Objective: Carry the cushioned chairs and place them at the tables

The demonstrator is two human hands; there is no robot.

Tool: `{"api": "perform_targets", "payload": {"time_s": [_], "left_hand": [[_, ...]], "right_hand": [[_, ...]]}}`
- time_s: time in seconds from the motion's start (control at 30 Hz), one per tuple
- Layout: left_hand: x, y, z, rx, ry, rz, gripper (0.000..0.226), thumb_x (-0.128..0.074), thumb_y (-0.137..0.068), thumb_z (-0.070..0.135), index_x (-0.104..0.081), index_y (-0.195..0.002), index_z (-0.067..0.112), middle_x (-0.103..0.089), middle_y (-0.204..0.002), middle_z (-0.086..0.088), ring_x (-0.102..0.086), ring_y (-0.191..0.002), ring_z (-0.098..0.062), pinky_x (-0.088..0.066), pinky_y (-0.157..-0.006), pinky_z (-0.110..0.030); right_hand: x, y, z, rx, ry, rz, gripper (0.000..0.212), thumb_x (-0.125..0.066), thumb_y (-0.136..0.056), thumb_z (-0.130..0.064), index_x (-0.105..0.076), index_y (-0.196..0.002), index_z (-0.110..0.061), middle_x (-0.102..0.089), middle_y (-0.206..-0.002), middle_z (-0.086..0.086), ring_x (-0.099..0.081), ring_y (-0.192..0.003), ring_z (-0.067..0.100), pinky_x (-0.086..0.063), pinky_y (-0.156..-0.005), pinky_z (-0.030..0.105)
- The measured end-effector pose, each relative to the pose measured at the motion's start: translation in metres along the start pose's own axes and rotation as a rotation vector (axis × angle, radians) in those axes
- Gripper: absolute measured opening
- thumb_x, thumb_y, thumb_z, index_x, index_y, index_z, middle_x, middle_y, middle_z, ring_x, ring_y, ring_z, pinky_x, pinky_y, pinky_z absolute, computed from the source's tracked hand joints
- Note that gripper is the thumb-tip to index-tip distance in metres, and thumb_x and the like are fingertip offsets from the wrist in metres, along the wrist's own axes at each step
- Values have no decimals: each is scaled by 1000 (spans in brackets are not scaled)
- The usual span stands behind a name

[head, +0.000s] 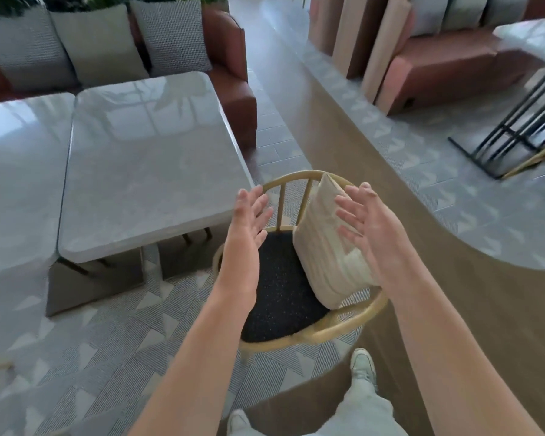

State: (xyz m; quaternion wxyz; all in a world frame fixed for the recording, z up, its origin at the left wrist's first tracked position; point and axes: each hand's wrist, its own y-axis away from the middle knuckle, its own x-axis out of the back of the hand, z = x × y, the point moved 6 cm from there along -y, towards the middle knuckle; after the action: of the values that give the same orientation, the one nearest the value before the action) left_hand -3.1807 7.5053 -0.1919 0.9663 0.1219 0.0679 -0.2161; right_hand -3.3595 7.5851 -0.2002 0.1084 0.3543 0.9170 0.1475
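While both the left hand and right hand hover open-fingered and empty, the chair stands beside the table. Next, I judge, comes straightening its cushion.

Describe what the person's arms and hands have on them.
Nothing is worn on either: both forearms are bare as far as the frame shows, with no sleeves visible. The left hand and right hand have no gloves, and no rings, watch or bracelet can be seen.
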Motion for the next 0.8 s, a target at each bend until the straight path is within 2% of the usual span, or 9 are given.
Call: {"api": "perform_targets", "payload": {"time_s": [0.17, 0.27, 0.37, 0.43, 0.5, 0.57, 0.6, 0.67, 0.8], "left_hand": [[-67, -32, -25, 23, 8, 139, 80, -25, -84, 71, -44, -149, 29, -48, -154, 5, -48, -138, -12, -28, -122, -44], [-120, -46, -41, 49, 13, 195, 74, -23, -91, 68, -44, -149, 29, -48, -154, 5, -48, -138, -11, -28, -122, -44], [-167, -56, -53, 54, 22, 268, 77, -26, -88, 70, -45, -150, 27, -52, -150, 6, -52, -133, -7, -31, -120, -41], [-188, -62, -61, 64, 9, 282, 77, -27, -85, 72, -48, -146, 30, -55, -146, 10, -54, -130, -5, -33, -118, -38], [-206, -69, -73, 86, 8, 287, 62, -26, -92, 71, -50, -138, 36, -58, -139, 14, -55, -128, -4, -36, -115, -35], [-216, -74, -89, 120, 35, 311, 45, -28, -101, 62, -54, -128, 38, -64, -127, 18, -61, -120, -3, -42, -106, -31], [-217, -76, -98, 139, 43, 335, 37, -30, -104, 57, -56, -122, 39, -67, -120, 19, -64, -115, -2, -46, -100, -29], [-220, -79, -120, 194, 43, 376, 24, -36, -107, 49, -58, -111, 40, -69, -111, 17, -68, -107, -5, -50, -89, -26], [-224, -84, -173, 340, 79, 438, 21, -37, -107, 48, -56, -109, 39, -70, -112, 8, -72, -101, -12, -55, -87, -32]], "right_hand": [[50, -64, -18, -72, 64, -100, 47, -41, -105, -37, -48, -146, -13, -59, -138, 7, -55, -129, 23, -42, -112, 44], [92, -108, -29, -140, 86, -127, 45, -41, -106, -36, -51, -140, -10, -57, -140, 12, -53, -131, 26, -39, -114, 45], [127, -143, -32, -172, 121, -197, 44, -42, -105, -39, -54, -137, -11, -61, -134, 10, -58, -124, 24, -44, -110, 43], [143, -163, -27, -200, 128, -193, 40, -44, -104, -41, -57, -131, -15, -64, -130, 8, -60, -120, 23, -49, -100, 36], [157, -182, -18, -225, 166, -204, 29, -45, -104, -42, -61, -117, -22, -66, -128, 6, -60, -120, 22, -49, -97, 34], [168, -200, -5, -224, 230, -209, 20, -47, -103, -42, -61, -105, -29, -67, -125, 2, -61, -116, 18, -47, -101, 36], [173, -207, 3, -204, 279, -223, 20, -47, -103, -42, -62, -107, -30, -67, -123, 0, -61, -115, 16, -47, -101, 36], [181, -219, 21, -161, 393, -256, 31, -50, -101, -42, -62, -124, -25, -65, -125, -2, -61, -114, 12, -48, -99, 34], [193, -239, 53, -143, 527, -258, 45, -56, -99, -42, -56, -138, -20, -62, -126, -7, -55, -96, -7, -42, -71, 18]]}}
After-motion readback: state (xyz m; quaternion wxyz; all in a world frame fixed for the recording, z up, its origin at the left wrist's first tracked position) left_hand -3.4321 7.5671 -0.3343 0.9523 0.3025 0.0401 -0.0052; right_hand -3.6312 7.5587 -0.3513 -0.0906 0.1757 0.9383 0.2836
